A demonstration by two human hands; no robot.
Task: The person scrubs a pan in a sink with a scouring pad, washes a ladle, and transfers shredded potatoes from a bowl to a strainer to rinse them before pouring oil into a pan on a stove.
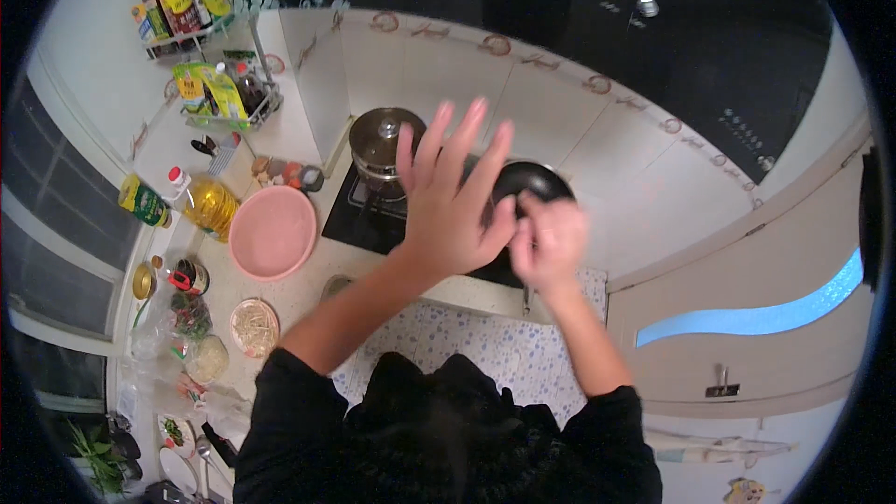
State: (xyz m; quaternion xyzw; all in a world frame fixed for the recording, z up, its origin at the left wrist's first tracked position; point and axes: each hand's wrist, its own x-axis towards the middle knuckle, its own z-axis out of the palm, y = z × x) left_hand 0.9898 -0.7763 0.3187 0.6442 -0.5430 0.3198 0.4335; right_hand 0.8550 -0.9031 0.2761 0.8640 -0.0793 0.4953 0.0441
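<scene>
My left hand (451, 206) is raised in front of the camera with its fingers spread, and it holds nothing. Close by its thumb is my right hand (553, 241), blurred, with curled fingers; whether it pinches anything is hard to tell. Both are above a black glass cooktop (353, 224). On the left burner sits a steel pot (374, 168) under a glass lid (378, 133). A black frying pan (542, 182) rests on the right side, partly hidden by my hands. Its handle end (527, 302) shows beneath my right wrist.
A pink basin (273, 232), a cooking oil bottle (210, 208) and a plate of pale shreds (254, 328) stand on the left counter. Wall racks (210, 35) hold several bottles. A range hood (630, 70) overhangs the back, and a door (742, 294) is at right.
</scene>
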